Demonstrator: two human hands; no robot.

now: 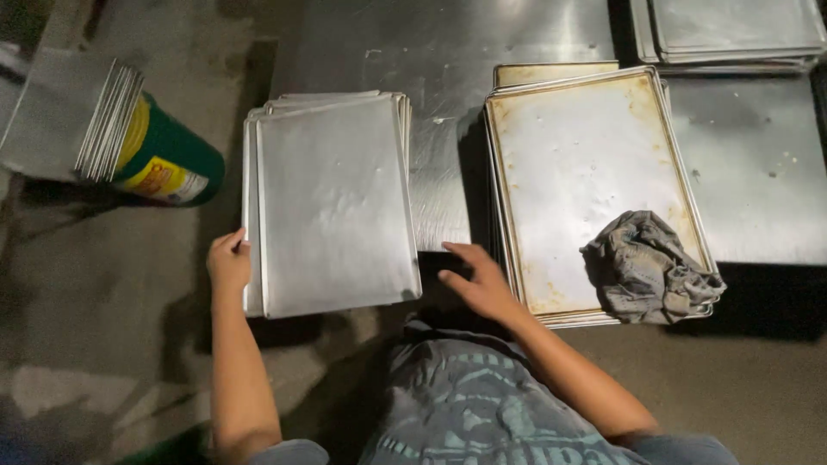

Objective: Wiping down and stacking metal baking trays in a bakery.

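We count four stacks of baking trays and one grey rag (pixel 652 267) on a steel tabletop (pixel 448 52) over a dim concrete floor. Our left hand (pixel 228 263) clasps the edge of the clean stack (pixel 332 202); right hand (pixel 478 280) fingers spread beside the stained stack (pixel 586 164).

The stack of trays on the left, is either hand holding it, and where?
The left hand grips the left stack of trays at its left edge, near the front corner. The right hand holds nothing; it hovers beside the stained trays.
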